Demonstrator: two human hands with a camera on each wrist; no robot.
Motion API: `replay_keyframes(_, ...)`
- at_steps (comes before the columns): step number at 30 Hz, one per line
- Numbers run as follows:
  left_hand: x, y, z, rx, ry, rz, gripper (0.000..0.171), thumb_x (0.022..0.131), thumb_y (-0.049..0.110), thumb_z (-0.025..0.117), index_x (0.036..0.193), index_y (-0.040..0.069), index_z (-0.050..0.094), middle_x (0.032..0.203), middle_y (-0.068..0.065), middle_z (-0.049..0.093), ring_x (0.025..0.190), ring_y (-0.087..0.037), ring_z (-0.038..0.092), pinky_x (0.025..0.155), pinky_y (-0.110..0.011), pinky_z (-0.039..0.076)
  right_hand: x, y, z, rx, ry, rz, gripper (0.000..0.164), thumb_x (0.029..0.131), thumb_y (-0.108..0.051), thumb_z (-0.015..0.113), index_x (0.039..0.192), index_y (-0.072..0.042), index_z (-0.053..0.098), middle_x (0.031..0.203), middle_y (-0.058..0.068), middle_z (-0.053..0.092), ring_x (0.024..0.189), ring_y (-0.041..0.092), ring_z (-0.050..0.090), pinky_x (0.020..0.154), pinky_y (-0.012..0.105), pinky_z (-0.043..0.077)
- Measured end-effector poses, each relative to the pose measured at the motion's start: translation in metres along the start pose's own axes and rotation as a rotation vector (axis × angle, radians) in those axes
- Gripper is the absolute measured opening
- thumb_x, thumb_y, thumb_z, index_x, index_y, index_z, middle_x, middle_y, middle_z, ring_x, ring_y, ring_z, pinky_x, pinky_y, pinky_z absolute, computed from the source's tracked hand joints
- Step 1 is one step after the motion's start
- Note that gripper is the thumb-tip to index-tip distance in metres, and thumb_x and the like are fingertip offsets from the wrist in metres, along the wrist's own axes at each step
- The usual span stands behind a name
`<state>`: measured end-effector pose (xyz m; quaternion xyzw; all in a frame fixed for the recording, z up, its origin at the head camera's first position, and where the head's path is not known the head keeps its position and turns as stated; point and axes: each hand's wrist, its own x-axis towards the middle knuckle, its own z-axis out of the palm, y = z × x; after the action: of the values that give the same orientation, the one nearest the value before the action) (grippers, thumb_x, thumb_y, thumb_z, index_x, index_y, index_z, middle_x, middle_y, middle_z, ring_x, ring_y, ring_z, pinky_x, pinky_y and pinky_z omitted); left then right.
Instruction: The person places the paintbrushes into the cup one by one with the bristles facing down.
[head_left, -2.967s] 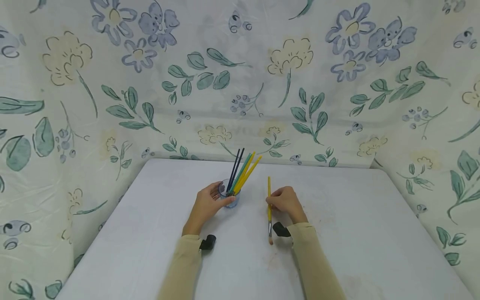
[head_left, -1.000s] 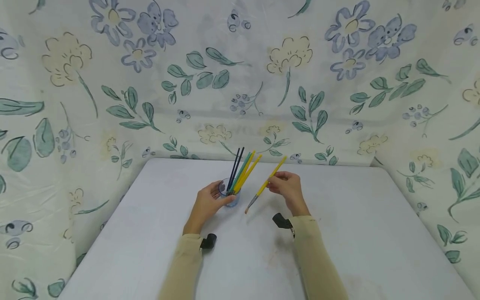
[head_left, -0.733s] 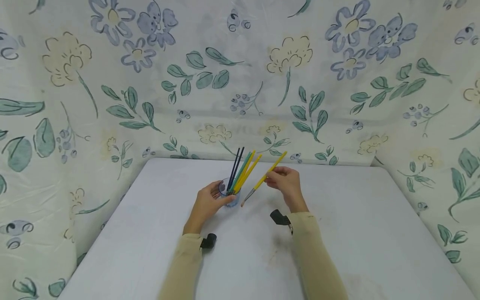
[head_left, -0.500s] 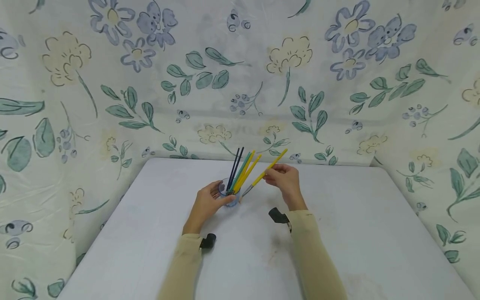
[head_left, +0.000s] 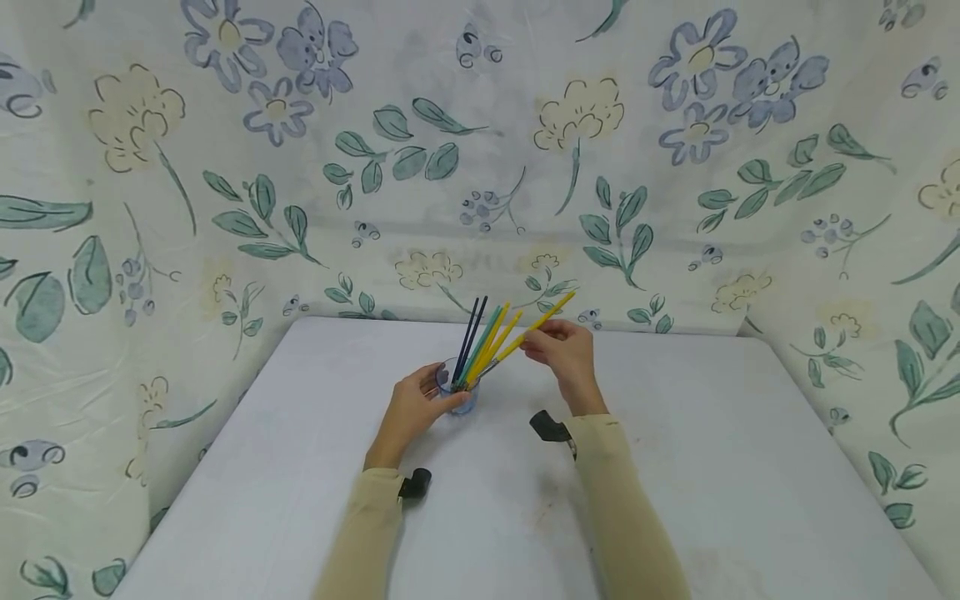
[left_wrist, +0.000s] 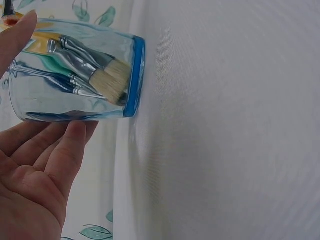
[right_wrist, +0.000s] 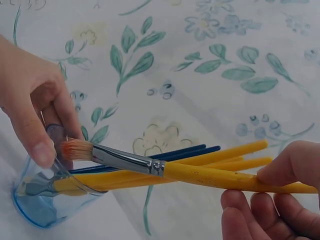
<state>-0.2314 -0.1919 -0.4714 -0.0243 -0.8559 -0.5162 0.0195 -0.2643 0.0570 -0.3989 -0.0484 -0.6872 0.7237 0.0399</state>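
My left hand (head_left: 414, 410) holds a clear blue-tinted glass (left_wrist: 134, 75) around its sides, thumb near the rim. Several paintbrushes (left_wrist: 87, 70) stand in it bristles down, with navy, teal and yellow handles leaning to the right. Between thumb and fingers, my right hand (head_left: 566, 357) pinches a yellow-handled paintbrush (right_wrist: 210, 177) by its handle. That brush slants, its handle end up to the right. In the right wrist view its reddish-tan bristles (right_wrist: 77, 149) are right at the glass's mouth, close to the left thumb, and its metal ferrule crosses over the other handles.
A white-covered table (head_left: 300, 517) carries the glass, with faint brownish smudges near the right forearm. Floral sheeting (head_left: 480, 167) hangs behind the table and at both sides. A small black device (head_left: 551, 426) sits at the right wrist, another black device (head_left: 417, 483) at the left.
My right hand has lifted the paintbrush, tilted it from upright to slanting, and moved it up and left until its bristles reach the glass's rim. The left hand and glass have stayed put.
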Motion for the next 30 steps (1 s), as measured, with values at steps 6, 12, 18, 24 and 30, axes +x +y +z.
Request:
replay_keyframes(6, 0.000, 0.000, 0.000, 0.000, -0.004, -0.014, 0.091, 0.082, 0.043, 0.087, 0.151, 0.001, 0.048, 0.149, -0.023, 0.057, 0.140, -0.037, 0.057, 0.117, -0.043, 0.049, -0.002, -0.005, 0.005, -0.007, 0.010, -0.033, 0.029, 0.088, -0.012, 0.079, 0.112, -0.001, 0.068, 0.108, 0.016, 0.074, 0.082, 0.016, 0.077, 0.080, 0.027, 0.067)
replay_keyframes(12, 0.001, -0.001, 0.001, 0.001, -0.006, -0.005, 0.092, 0.082, 0.044, 0.087, 0.152, 0.000, 0.047, 0.149, -0.023, 0.058, 0.140, -0.036, 0.057, 0.117, -0.042, 0.050, -0.004, -0.009, 0.011, -0.011, 0.004, -0.076, 0.027, 0.088, -0.010, 0.078, 0.110, 0.001, 0.068, 0.105, 0.016, 0.074, 0.080, 0.015, 0.076, 0.079, 0.026, 0.067)
replay_keyframes(18, 0.001, 0.000, 0.001, 0.020, -0.002, -0.020, 0.091, 0.082, 0.045, 0.087, 0.152, 0.001, 0.047, 0.149, -0.023, 0.058, 0.140, -0.036, 0.057, 0.117, -0.043, 0.049, -0.006, -0.008, 0.018, -0.036, -0.017, -0.109, 0.027, 0.088, -0.010, 0.079, 0.110, 0.000, 0.069, 0.107, 0.016, 0.072, 0.083, 0.019, 0.076, 0.081, 0.028, 0.067)
replay_keyframes(24, 0.001, -0.001, 0.001, 0.020, 0.000, -0.035, 0.091, 0.082, 0.045, 0.087, 0.152, 0.002, 0.048, 0.150, -0.022, 0.057, 0.141, -0.036, 0.056, 0.118, -0.044, 0.049, -0.010, -0.006, 0.025, -0.078, -0.026, -0.130, 0.025, 0.088, -0.010, 0.078, 0.110, 0.000, 0.069, 0.107, 0.016, 0.071, 0.083, 0.019, 0.076, 0.084, 0.031, 0.067)
replay_keyframes(30, 0.002, -0.001, 0.002, 0.021, 0.004, -0.030, 0.089, 0.083, 0.045, 0.086, 0.152, 0.003, 0.048, 0.150, -0.021, 0.058, 0.141, -0.035, 0.057, 0.118, -0.044, 0.049, -0.012, -0.003, 0.032, -0.113, -0.027, -0.151, 0.023, 0.089, -0.009, 0.079, 0.108, -0.001, 0.070, 0.107, 0.016, 0.072, 0.082, 0.018, 0.074, 0.083, 0.031, 0.068)
